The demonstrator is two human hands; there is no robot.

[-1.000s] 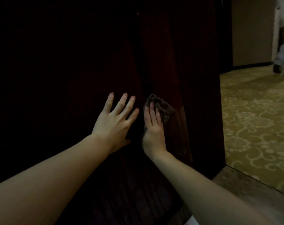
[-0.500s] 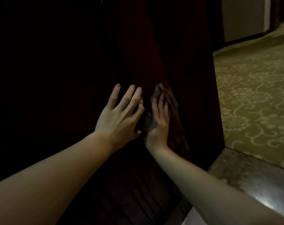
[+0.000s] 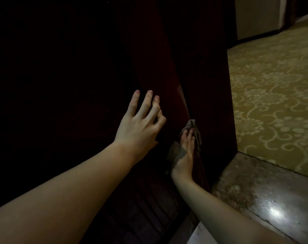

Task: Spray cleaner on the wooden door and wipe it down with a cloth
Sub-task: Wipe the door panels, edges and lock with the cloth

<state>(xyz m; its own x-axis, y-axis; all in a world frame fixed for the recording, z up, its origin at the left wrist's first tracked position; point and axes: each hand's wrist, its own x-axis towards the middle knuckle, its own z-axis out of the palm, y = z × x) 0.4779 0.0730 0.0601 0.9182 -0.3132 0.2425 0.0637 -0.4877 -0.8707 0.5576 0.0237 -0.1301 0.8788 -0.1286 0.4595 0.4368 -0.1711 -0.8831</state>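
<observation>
Right hand presses a crumpled grey cloth flat-fingered against the dark reddish wooden door; left hand, fingers spread, empty, rests on the door nearby.

Both forearms are bare with no sleeves showing, and a thin ring circles one left finger.
</observation>
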